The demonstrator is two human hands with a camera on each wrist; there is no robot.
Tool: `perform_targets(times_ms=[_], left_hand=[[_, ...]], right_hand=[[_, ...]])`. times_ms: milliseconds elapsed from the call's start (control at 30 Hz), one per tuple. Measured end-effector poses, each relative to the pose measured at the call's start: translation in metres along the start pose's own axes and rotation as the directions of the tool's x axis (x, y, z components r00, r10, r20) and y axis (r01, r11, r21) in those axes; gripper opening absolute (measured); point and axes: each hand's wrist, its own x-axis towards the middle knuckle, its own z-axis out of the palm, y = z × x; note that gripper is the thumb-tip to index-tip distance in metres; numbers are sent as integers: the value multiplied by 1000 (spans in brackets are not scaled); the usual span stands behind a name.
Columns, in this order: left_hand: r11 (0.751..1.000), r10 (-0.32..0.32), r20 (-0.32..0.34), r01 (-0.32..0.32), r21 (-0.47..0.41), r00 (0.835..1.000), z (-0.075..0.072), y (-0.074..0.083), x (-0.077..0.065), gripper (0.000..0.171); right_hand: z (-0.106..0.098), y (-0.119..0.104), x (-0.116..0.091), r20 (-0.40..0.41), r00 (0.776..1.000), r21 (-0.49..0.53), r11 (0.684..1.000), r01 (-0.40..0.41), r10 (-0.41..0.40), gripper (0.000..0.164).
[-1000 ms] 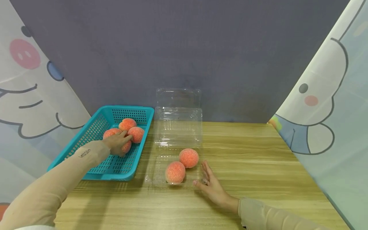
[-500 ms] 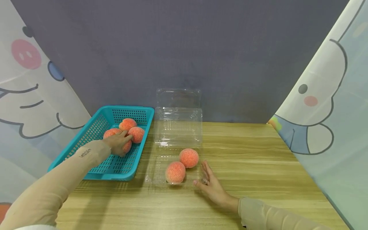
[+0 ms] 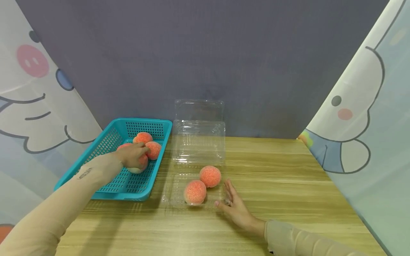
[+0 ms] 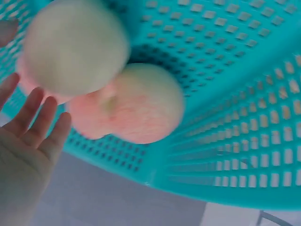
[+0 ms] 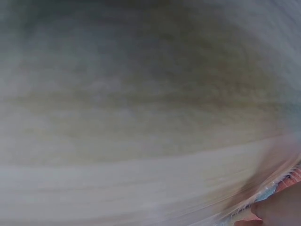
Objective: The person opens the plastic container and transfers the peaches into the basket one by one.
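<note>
Inside the teal basket [image 3: 153, 185] my left hand [image 3: 132, 155] grips a peach [image 3: 138, 168] with thumb and fingers around it. In the left wrist view this peach [image 4: 75, 47] shows its pale side, close to my spread fingers [image 4: 35, 117], in front of another peach [image 4: 146, 103]. Further peaches, one at the back [image 3: 143, 137] and one at the right [image 3: 154, 150], lie around the hand. My right hand [image 3: 238, 209] rests with extended fingers at the right front corner of a clear plastic clamshell box [image 3: 179, 188]. Two peaches, a rear one [image 3: 210, 176] and a front one [image 3: 195, 192], sit in it.
The clamshell's lid [image 3: 198, 140] stands open behind its base, near the grey back panel [image 3: 256, 71]. The basket is on the wooden table [image 3: 272, 170], left of the box. Cartoon-printed cloths flank both sides. The right wrist view is mostly blurred tabletop.
My left hand has risen slightly with the peach, which has turned to show more of its pale underside. The right hand and the box have stayed in place.
</note>
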Motion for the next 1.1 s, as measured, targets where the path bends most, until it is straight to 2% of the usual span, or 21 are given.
perform_targets(times_ms=[167, 233, 433, 633, 867, 1000, 1100], left_hand=[[999, -40, 27, 40, 7, 999, -15, 17, -6, 55], [999, -51, 13, 51, 8, 999, -18, 23, -9, 54], [999, -20, -97, 23, 36, 995, -25, 45, -15, 48], [998, -10, -268, 26, 54, 963, -33, 64, -19, 42], [996, -75, -318, 87, 22, 945, -43, 101, -23, 51], [995, -75, -348, 94, 39, 934, -47, 127, -27, 57], [997, -41, -352, 59, 40, 935, -44, 147, -28, 61]], right_hand=[[0, 1, 1, 16, 1000, -4, 1000, -2, 2, 91], [1, 0, 1, 23, 1000, 3, 1000, 1, -1, 90], [2, 1, -2, 18, 1000, 10, 1000, 2, -3, 90], [1, 1, -1, 7, 1000, 20, 1000, 0, 0, 90], [1, 1, -3, 4, 1000, 14, 1000, -9, 9, 90], [2, -1, 0, 3, 1000, 9, 1000, 6, -6, 90], [3, -1, 1, 12, 1000, 6, 1000, 13, -14, 91]])
